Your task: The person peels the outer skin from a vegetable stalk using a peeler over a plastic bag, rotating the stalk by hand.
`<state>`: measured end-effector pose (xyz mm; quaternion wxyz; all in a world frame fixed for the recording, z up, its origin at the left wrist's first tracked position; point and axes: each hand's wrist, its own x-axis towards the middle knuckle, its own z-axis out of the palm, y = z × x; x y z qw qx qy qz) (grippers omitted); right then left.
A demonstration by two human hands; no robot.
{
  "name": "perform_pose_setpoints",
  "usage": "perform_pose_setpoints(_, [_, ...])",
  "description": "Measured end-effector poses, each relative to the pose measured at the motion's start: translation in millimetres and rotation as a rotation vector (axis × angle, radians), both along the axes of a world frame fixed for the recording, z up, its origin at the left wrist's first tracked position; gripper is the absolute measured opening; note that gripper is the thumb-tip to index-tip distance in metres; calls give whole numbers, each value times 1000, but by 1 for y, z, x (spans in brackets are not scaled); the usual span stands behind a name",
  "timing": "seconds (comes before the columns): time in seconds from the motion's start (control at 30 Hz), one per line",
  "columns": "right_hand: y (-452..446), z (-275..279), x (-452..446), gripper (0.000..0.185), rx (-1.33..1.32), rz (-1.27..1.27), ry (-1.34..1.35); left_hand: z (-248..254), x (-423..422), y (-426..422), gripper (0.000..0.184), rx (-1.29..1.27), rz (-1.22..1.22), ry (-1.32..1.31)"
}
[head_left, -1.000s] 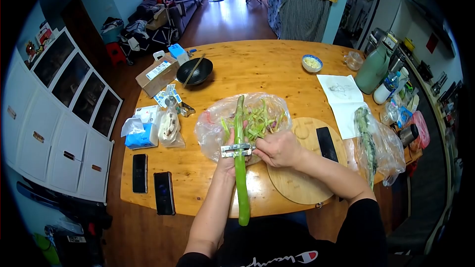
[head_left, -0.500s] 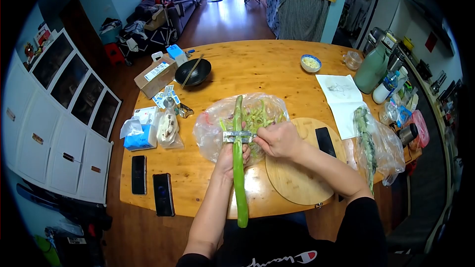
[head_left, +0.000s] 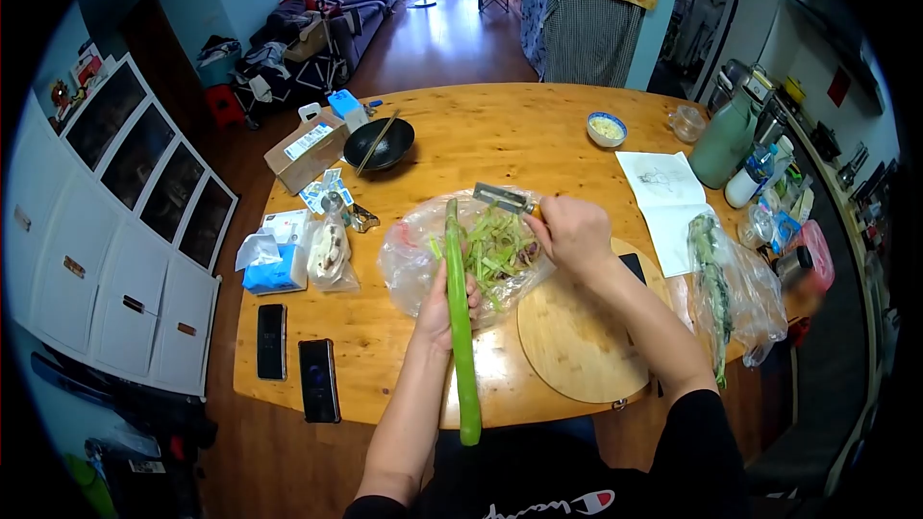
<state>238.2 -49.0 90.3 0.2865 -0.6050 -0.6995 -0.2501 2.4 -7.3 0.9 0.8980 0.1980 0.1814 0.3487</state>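
Note:
My left hand [head_left: 445,306] is wrapped round the middle of a long green celtuce stalk [head_left: 461,346]. The stalk points away from me, and most of its visible side is smooth and bright green. In my right hand [head_left: 574,231] is a metal vegetable peeler [head_left: 504,198], raised off the stalk to its upper right. Below both lies a clear plastic bag [head_left: 404,264] with a heap of green peelings [head_left: 500,255] on it. My right forearm passes over a round wooden board [head_left: 567,346], which has a dark flat object [head_left: 633,267] on it, partly hidden by the arm.
A black bowl [head_left: 380,146] with chopsticks, a cardboard box [head_left: 306,149] and a tissue pack [head_left: 274,269] stand left. Two phones [head_left: 272,341] lie near the front edge. At right are a small bowl [head_left: 607,130], an open booklet [head_left: 663,192], a green bottle [head_left: 723,139] and a bagged leafy vegetable [head_left: 710,279].
My right hand has lifted the peeler off the stalk and moved it up and to the right. The stalk's far end has shifted slightly left and nearer; the peelings show more fully.

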Motion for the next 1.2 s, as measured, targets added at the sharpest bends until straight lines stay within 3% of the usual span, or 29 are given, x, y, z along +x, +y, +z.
perform_pose_setpoints(0.17, [-4,2,-7,26,61,34,-56,1,2,1,46,-1,76,142])
perform_pose_setpoints(0.8, [-11,-11,-27,29,-68,142,94,3,7,13,41,26,175,16])
perform_pose_setpoints(0.97, [-11,-10,-30,29,-56,145,112,-3,15,23,50,-30,194,95])
perform_pose_setpoints(1.07, [-10,-7,-24,28,-51,121,104,7,16,19,40,75,212,77])
perform_pose_setpoints(1.2, [-7,4,-17,27,-6,58,159,13,16,16,42,43,249,138])
